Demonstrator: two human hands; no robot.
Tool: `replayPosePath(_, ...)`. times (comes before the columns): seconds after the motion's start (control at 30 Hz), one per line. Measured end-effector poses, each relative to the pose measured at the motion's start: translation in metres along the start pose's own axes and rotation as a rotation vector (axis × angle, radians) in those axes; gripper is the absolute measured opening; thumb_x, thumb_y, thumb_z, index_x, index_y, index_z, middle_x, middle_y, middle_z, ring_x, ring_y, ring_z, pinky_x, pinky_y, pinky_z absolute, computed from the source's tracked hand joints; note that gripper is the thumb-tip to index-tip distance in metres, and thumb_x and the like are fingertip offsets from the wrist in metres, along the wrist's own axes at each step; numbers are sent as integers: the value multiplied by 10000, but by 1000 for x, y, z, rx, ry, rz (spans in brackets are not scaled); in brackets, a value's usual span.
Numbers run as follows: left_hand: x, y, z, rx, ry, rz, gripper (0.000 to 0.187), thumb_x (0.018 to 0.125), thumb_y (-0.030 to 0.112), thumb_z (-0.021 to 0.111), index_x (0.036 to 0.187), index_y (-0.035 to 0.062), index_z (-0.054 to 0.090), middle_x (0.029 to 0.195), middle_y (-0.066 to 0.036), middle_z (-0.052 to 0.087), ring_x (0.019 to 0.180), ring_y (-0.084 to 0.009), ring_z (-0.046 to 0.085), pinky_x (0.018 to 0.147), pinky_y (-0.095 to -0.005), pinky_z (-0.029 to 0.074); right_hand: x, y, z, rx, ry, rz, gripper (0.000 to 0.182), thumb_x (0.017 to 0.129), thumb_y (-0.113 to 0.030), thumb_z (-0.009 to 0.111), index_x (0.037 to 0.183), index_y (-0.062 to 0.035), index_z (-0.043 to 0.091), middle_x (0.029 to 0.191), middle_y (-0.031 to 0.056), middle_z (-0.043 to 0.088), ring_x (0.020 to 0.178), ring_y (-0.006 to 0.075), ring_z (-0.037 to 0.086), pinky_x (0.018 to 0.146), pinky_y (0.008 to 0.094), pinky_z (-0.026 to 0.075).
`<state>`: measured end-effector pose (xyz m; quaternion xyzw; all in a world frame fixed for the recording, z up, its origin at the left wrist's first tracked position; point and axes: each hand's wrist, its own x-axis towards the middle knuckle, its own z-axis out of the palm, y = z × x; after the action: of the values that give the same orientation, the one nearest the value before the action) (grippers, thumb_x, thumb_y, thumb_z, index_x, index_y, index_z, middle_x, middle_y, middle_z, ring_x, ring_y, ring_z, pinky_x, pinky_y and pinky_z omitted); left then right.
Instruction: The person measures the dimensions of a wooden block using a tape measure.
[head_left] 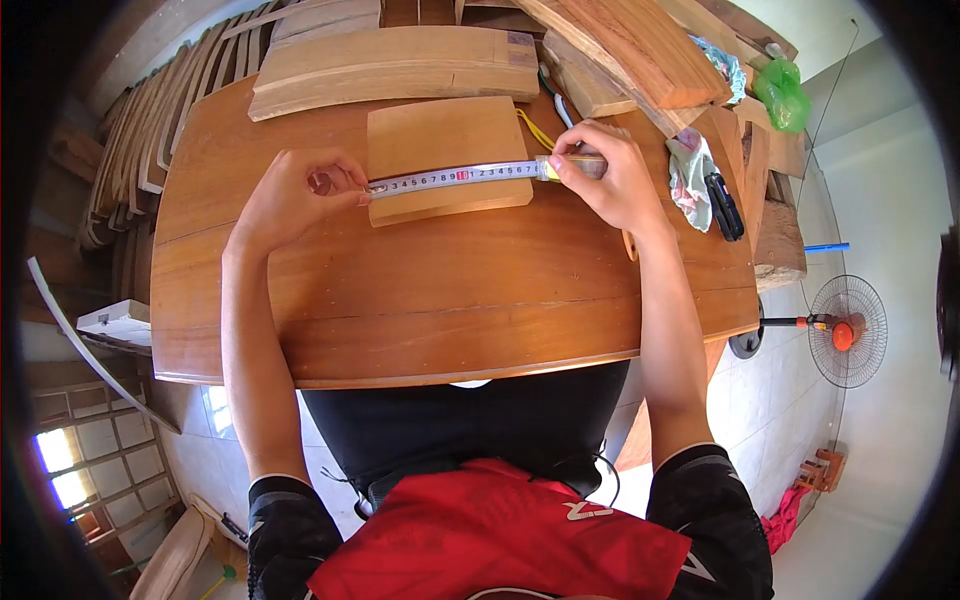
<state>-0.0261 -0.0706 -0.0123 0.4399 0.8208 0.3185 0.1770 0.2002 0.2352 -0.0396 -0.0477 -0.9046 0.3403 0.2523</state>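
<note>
A flat wooden block (440,130) lies on the brown wooden table (450,300) in front of me. Across it stretches the pulled-out blade of a tape measure (490,173), its numbers facing up. At the block's left edge, my left hand (305,195) pinches the end of the blade between thumb and fingers. My right hand (610,175) grips the tape measure's case beside the block's right edge. The fingers partly cover the case. Behind the right hand, a yellow cord and a dark-and-white handle show in part.
Thick planks (400,70) lie along the table's far side, with more boards (630,50) at the back right. A crumpled cloth (690,175) and a black tool (724,207) rest at the right. A green plastic bag (782,95) sits beyond. A fan (846,330) stands on the right.
</note>
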Motion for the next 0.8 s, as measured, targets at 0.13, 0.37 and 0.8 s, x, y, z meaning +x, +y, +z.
replayPosePath(0.13,1,-3,2,5,22,40,171,827,157,843,931,37,779,685,-20,681,621,-96,508,606,-285,421,-1,0,3,26,-36,2,300,879,-293,813,930,-23,691,900,84,692,811,225,651,740,347,501)
replayPosePath(0.37,2,-7,4,32,46,101,153,807,131,831,914,40,770,676,-39,671,598,-94,530,573,-286,417,-4,3,6,47,-27,-11,312,873,-322,813,948,-44,694,942,104,700,858,288,688,771,377,527)
replayPosePath(0.8,6,-10,11,12,99,149,131,840,112,759,899,17,688,681,-38,609,615,-102,492,583,-289,409,-2,-2,5,21,-4,-52,290,868,-276,821,938,-26,691,922,114,698,840,279,685,745,363,522)
